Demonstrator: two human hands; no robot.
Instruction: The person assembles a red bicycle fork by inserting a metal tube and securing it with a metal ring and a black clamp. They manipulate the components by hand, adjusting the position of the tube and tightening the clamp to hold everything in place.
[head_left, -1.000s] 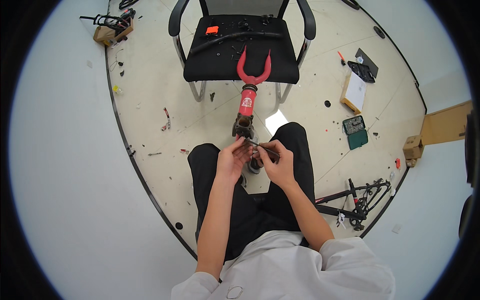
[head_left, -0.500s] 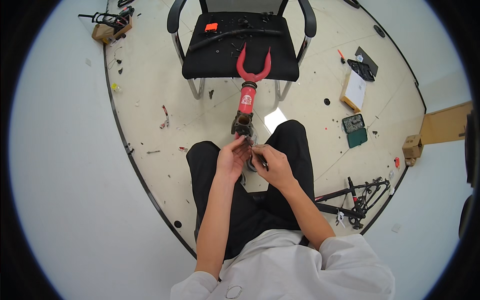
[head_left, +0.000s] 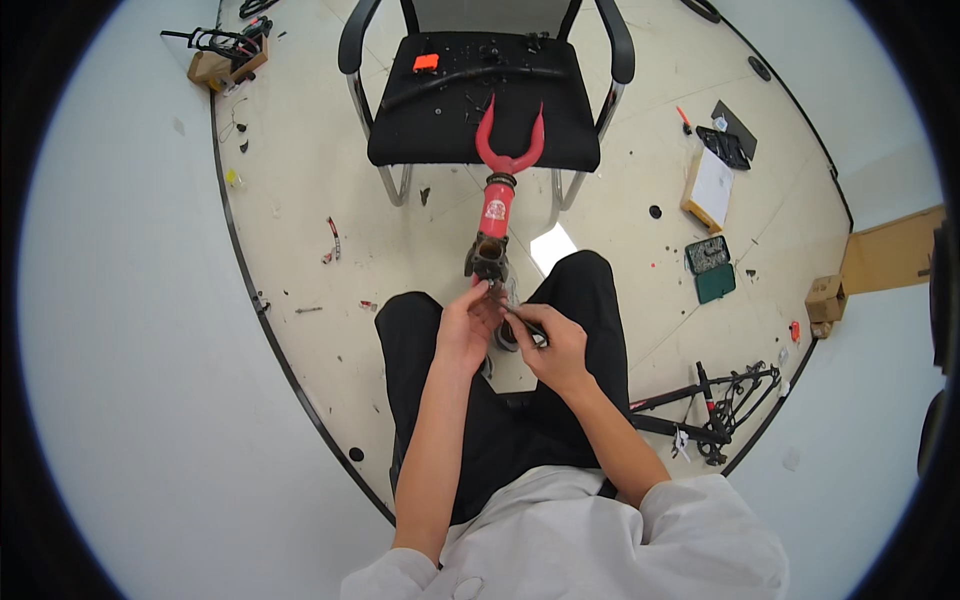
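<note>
A red bicycle fork [head_left: 517,160] points its two legs at the front edge of the black chair, in front of me. Behind its crown comes a short red tube with a white emblem [head_left: 495,208], then a dark handlebar stem [head_left: 489,250] with a round hollow in it. My left hand [head_left: 467,328] is closed at the near end of the stem, thumb on top and fingers curled beneath. In my right hand [head_left: 556,348] is a slim dark tool [head_left: 537,336], pinched close to the left fingertips. Its tip is hidden among the fingers.
The chair seat [head_left: 430,135] bears a dark handlebar [head_left: 480,73], an orange piece [head_left: 426,63] and small hardware. Rightward on the floor lie an open green case [head_left: 713,283], a white-topped box [head_left: 708,188] and a black bicycle frame [head_left: 690,420]. Small parts are scattered leftward.
My right hand has turned slightly, and the dark tool lies flatter than before. The left hand keeps its place at the stem. The whole view has shifted a little.
</note>
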